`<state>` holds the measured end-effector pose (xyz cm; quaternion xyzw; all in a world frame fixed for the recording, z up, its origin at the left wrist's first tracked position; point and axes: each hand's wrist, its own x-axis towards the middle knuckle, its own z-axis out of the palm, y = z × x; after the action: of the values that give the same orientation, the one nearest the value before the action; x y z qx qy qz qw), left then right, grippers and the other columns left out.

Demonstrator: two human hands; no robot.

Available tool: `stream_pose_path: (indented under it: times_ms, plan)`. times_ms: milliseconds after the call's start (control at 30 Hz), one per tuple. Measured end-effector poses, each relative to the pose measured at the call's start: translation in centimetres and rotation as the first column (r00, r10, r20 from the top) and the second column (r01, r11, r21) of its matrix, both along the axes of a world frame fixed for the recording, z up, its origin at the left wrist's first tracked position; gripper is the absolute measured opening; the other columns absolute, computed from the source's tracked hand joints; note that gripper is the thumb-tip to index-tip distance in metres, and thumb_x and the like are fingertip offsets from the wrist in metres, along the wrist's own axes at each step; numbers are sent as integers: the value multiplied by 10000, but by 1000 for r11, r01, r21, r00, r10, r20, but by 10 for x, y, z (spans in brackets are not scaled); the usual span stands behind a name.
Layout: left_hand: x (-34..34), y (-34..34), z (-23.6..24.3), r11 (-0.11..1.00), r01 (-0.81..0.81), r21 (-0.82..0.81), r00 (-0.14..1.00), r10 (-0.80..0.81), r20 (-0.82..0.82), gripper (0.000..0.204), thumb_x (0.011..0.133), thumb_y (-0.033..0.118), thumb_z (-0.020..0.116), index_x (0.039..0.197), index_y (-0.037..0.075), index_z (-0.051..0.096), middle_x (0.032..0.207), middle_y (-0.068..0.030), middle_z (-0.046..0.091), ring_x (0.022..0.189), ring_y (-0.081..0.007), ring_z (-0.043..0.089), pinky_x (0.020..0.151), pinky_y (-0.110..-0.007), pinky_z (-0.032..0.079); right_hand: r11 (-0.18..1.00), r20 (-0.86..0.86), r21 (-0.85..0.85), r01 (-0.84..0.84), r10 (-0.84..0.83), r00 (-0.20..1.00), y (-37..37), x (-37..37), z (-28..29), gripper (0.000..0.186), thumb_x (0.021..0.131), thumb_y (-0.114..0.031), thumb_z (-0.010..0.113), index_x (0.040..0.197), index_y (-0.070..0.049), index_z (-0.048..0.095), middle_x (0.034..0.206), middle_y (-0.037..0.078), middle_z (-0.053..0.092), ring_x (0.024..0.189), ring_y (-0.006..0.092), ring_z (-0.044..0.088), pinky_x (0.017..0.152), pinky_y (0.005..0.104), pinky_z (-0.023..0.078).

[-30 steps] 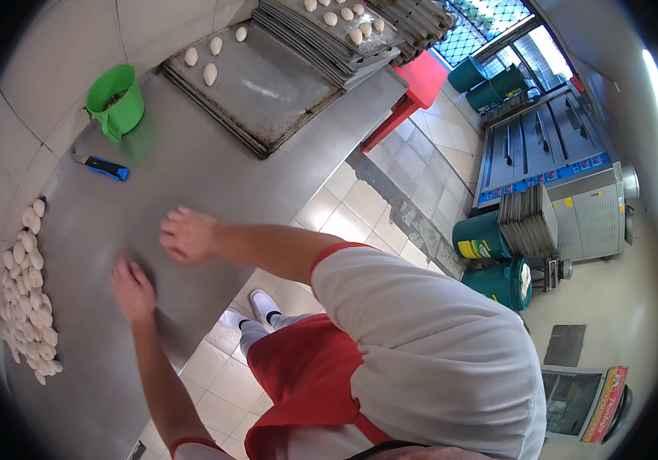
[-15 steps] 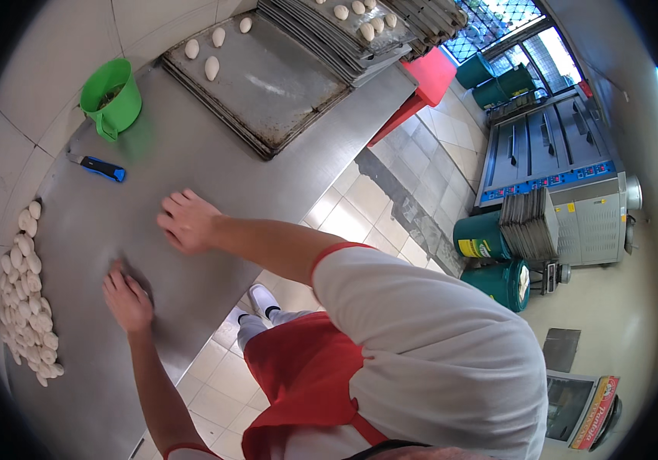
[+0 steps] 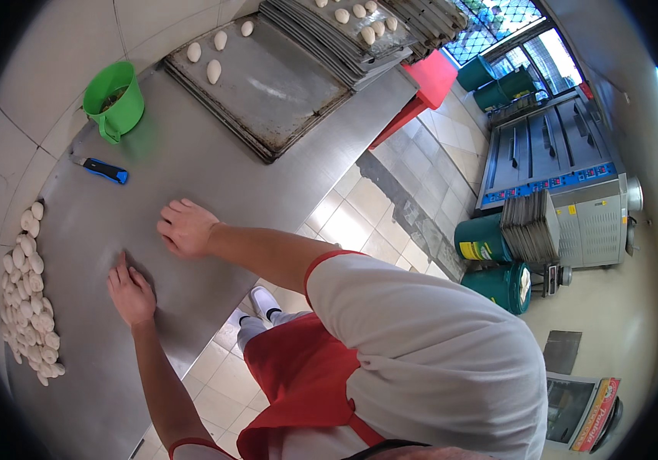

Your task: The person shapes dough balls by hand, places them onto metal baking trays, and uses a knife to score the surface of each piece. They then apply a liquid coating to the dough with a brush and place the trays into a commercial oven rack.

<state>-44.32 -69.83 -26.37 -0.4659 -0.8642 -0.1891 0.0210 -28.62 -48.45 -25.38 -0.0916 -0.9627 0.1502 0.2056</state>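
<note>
On the steel table [image 3: 237, 184], my left hand [image 3: 131, 291] rests palm down with curled fingers, right of a long pile of white dough pieces [image 3: 31, 307]. My right hand [image 3: 187, 228], higher up the table, is cupped palm down. Whatever lies under either hand is hidden. Farther along lie a blue-and-black scraper or cutter [image 3: 106, 170], a green plastic jug [image 3: 114, 100] with dark contents, and a worn metal tray [image 3: 260, 92] holding a few dough pieces. A tray stack [image 3: 313, 46] beside it carries several more pieces.
A tiled wall [image 3: 53, 61] backs the table. Past its end stands a red plastic stool [image 3: 428, 77]. Across the tiled floor are a deck oven [image 3: 543, 146], green buckets [image 3: 497, 284], upright stacked trays [image 3: 528, 222] and a small glass-fronted cabinet [image 3: 574, 406] at lower right.
Both hands moved up and slightly left along the table, then back down a little over the last half second. The pile, jug and trays look unchanged apart from a slight camera shift.
</note>
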Motion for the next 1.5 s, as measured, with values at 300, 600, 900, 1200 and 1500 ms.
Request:
stream_pose_path:
  times_ms: [300,600,900,1200,1500]
  plan:
    - [36,0,17,992,-104,-71,993,108,46,413,1032,124,517,1433,58,591,1317,-206,612,1244,-391,551,1069,-524,424,1000,131,-22,-7,10,991,-15,57,-9,181,898,-258,689,981,-97,674,1115,135,620,1098,310,584,963,457,484]
    - [9,-19,-27,993,-12,-120,996,2,-89,567,1044,151,491,1589,-1,450,1687,-166,402,1572,-376,342,1276,-471,309,993,-5,-114,-10,10,1000,-23,44,-21,164,868,-222,689,982,-105,670,1091,137,619,1072,323,589,940,466,483]
    - [-29,52,1,1000,23,-3,995,-23,-93,509,1046,208,536,1505,-10,563,1595,-191,524,1514,-402,435,1253,-476,362,989,-132,-136,63,-81,988,1,-31,-8,198,835,-130,726,1009,-62,658,1235,176,651,1133,383,633,957,508,536]
    - [-23,53,-6,999,25,23,997,-24,-68,514,1034,250,554,1490,16,586,1570,-153,561,1503,-358,466,1247,-459,379,989,-156,-107,99,-115,981,-13,-17,-34,338,867,-97,762,1195,-27,724,1403,185,653,1296,398,635,1063,470,554]
    - [-27,32,4,990,133,-38,987,-136,-87,508,1027,301,607,1472,57,607,1562,-156,565,1452,-361,518,1201,-456,427,983,-155,-179,31,-60,986,-20,-19,-28,321,851,-106,731,1171,-81,734,1316,154,694,1248,365,658,1031,487,558]
